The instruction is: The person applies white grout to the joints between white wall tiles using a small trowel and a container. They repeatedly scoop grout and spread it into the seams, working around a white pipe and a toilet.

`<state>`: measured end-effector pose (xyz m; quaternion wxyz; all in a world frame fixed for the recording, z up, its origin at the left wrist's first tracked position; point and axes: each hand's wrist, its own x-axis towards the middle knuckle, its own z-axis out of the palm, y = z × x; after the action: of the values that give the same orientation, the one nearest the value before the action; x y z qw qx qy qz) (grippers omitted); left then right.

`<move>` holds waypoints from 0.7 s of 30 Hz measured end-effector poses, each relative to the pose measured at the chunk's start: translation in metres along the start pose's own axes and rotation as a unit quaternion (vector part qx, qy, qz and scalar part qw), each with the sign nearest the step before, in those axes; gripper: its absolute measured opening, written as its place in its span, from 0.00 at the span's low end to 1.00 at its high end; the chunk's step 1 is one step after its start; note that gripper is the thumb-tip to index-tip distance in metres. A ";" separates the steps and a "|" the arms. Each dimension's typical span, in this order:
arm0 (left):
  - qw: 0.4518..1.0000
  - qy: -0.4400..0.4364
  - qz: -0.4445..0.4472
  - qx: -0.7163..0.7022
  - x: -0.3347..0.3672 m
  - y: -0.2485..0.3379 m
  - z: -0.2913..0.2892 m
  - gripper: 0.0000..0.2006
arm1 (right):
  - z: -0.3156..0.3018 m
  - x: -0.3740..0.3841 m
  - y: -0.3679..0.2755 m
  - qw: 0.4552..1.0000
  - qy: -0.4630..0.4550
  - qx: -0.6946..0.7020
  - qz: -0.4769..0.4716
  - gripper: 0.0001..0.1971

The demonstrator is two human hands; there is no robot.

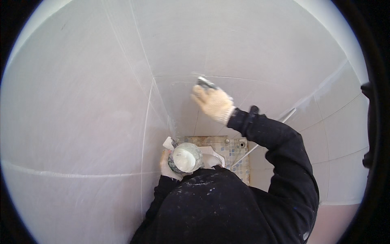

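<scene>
My right hand (214,102), in a cream knitted glove, is raised to the tiled wall (252,44) ahead. Its fingers close round a small dark tool with a pale edge, which looks like a scraper (207,83); motion blurs it. The edge meets the wall at a horizontal tile joint (239,78) streaked with white. Low down by the left wall, my gloved left hand (165,166) is wrapped round the side of a smeared tub (186,157) of white paste. A small white flat piece (168,142) sticks up beside the tub's rim; I cannot make out what it belongs to.
Tiled walls stand close on the left (81,130) and right (341,122). Below is a patterned tile floor (239,152) with a round drain-like fitting (242,144). A thin white rod (288,116) slants behind my right arm. A white curved object (213,156) lies partly hidden beyond the tub.
</scene>
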<state>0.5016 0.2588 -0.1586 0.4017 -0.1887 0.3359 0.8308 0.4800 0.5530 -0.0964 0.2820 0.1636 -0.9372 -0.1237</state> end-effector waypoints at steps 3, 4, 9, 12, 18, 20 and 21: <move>0.996 -0.002 0.009 0.089 0.001 0.003 -0.003 0.42 | 0.008 0.073 -0.028 0.989 -0.059 0.115 0.066 0.21; 0.996 -0.030 0.005 0.088 0.002 0.004 -0.005 0.43 | 0.013 0.095 -0.031 0.970 -0.102 0.191 0.112 0.21; 0.996 -0.016 -0.004 0.083 0.001 0.007 -0.008 0.42 | 0.030 0.109 -0.017 0.954 -0.069 0.205 0.206 0.14; 0.995 -0.026 -0.002 0.094 -0.001 0.006 -0.007 0.42 | 0.027 0.052 0.002 0.964 -0.089 0.130 0.214 0.12; 0.995 -0.035 0.004 0.090 -0.008 0.008 -0.004 0.40 | -0.028 -0.048 0.037 0.937 -0.164 0.056 0.304 0.21; 0.994 -0.075 -0.027 0.074 -0.011 0.008 -0.005 0.37 | -0.049 -0.070 0.025 0.925 -0.011 0.187 0.331 0.23; 0.995 -0.067 -0.041 0.068 -0.012 0.007 -0.005 0.35 | -0.055 -0.078 0.016 0.890 0.055 0.253 0.375 0.24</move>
<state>0.5034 0.2455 -0.1528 0.4691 -0.1186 0.3563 0.7993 0.5683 0.5890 -0.0850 0.3071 -0.1280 -0.9115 0.2419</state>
